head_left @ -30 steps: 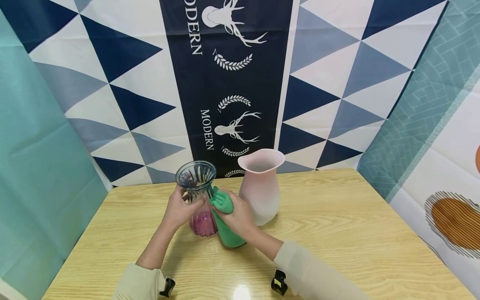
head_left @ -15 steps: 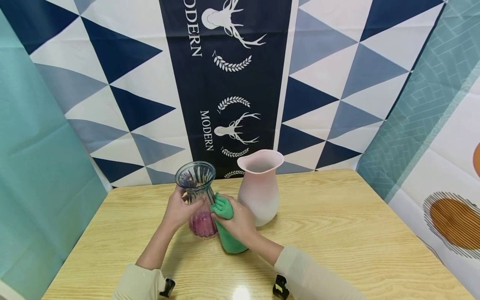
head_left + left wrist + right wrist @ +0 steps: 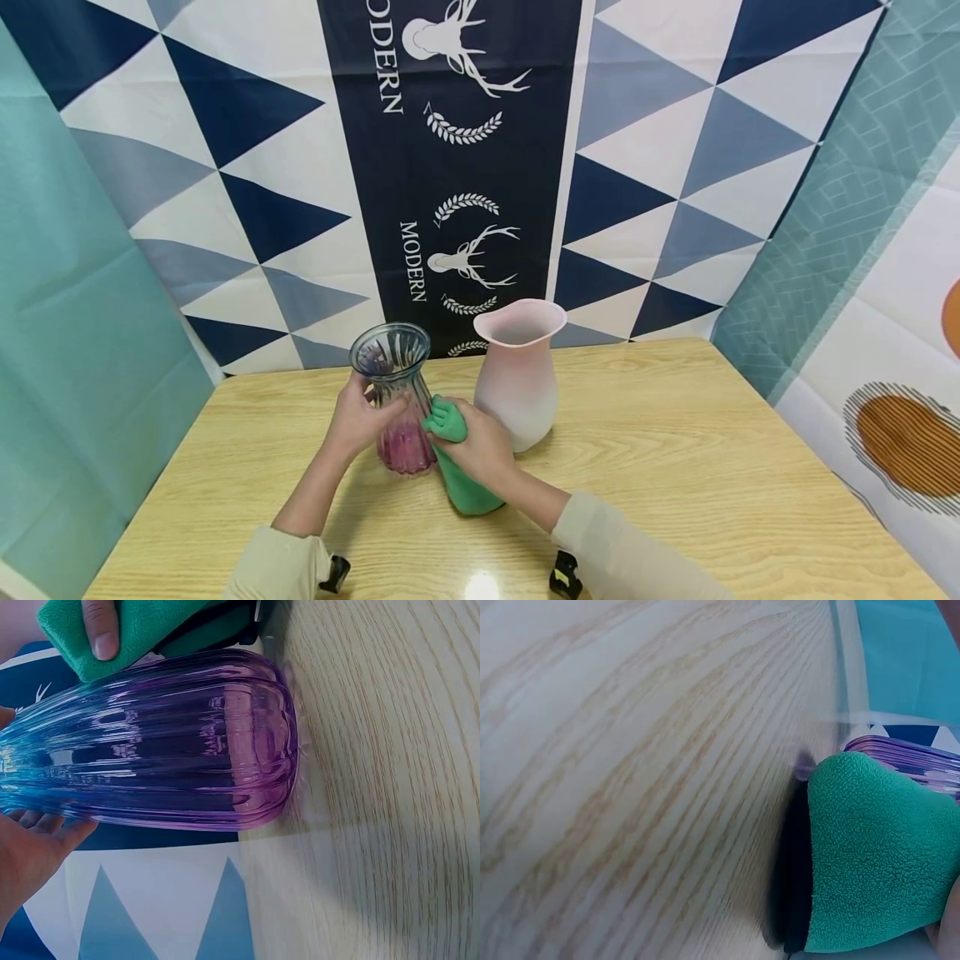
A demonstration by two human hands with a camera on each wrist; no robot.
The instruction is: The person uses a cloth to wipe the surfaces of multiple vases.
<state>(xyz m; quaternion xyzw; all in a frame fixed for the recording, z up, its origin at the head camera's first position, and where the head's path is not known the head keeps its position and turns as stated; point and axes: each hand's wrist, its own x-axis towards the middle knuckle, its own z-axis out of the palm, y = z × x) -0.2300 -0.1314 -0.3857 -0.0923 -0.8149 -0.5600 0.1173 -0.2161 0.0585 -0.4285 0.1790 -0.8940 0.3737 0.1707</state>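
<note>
Toward the rear edge of the bench (image 3: 675,467), left of its midline, a ribbed glass vase (image 3: 405,446) stands base down, its colour grading from blue at the flared rim through purple to pink at the foot. Of the two hands, the left hand (image 3: 360,421) grips the vase around its narrowed neck, thumb on the near side; the right hand (image 3: 480,442) clasps a bunched green cloth (image 3: 468,492), whose upper end protrudes past the thumb and whose lower end reaches down close to the bench surface. The cloth lies along the glass on the side facing the bench's right edge; how much of it touches the glass cannot be told. Behind the right hand, slightly right of the midline and near the rear edge, stands a frosted vase (image 3: 517,400), pink above and white below, with a wavy lip. Pale sleeves (image 3: 637,554) cover both forearms. Beyond the rear edge rises a patterned backdrop (image 3: 367,167) lettered "MODERN".
</note>
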